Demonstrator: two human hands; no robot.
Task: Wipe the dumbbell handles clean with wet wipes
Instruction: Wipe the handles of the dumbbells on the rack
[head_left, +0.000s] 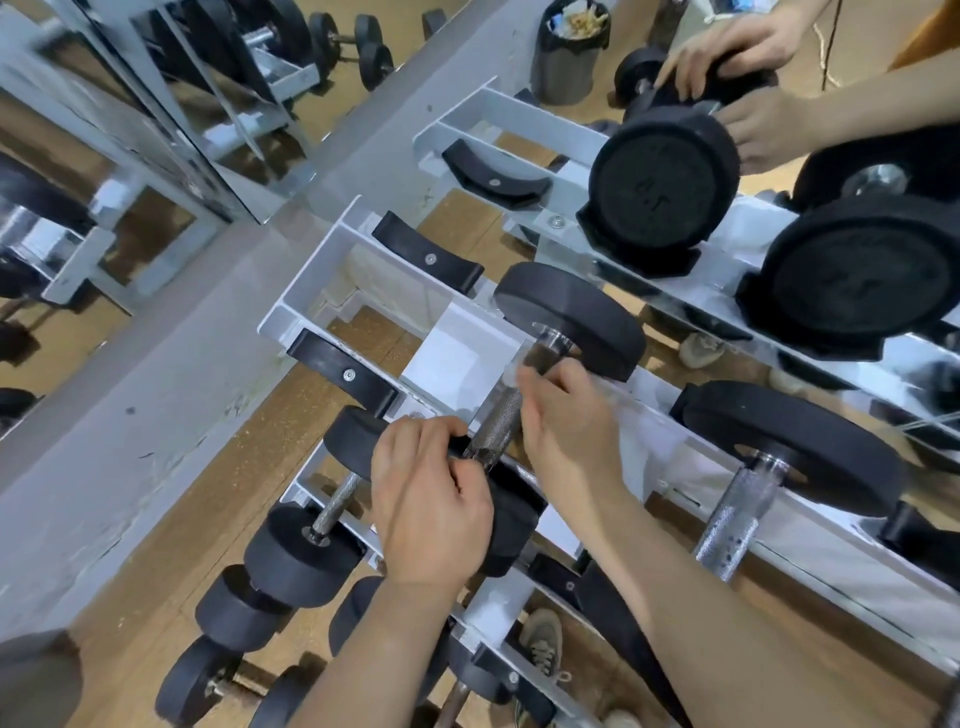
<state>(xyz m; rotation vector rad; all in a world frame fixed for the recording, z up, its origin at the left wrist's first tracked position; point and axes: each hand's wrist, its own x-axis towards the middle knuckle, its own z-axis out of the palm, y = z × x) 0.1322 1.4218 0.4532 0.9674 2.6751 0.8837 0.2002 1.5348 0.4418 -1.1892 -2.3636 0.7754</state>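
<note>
Head view: the dumbbell handle (498, 421) lies on the rack (332, 244), its long axis running near-left to far-right. The left grip (431, 499) clenches its near end. The right grip (566, 415), blurred, touches its right side; whether it grasps anything, I cannot tell. Bare handle runs toward the far weight (571, 312).

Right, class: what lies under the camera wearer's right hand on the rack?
The knurled handle runs under the right hand toward the black weight head. The stretch beneath the palm is covered, and the blurred hand hides whatever it may hold.
</note>
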